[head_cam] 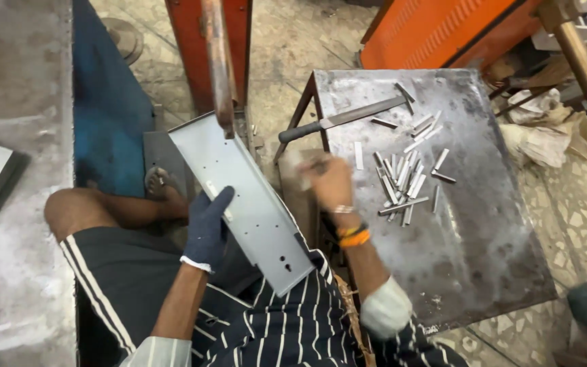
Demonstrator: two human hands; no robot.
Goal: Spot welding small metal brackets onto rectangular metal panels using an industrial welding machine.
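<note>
Two hands at work, head view: gloved left hand (208, 228) grips a long grey sheet-metal channel (242, 200) left of the steel table (484, 272). Bare right hand (331, 180), blurred, fingers curled, grip unclear, beside small metal strips (405, 180) on the table.

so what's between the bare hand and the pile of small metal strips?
Head view: one loose strip on bare table lies between the right hand and the strip pile.
</note>
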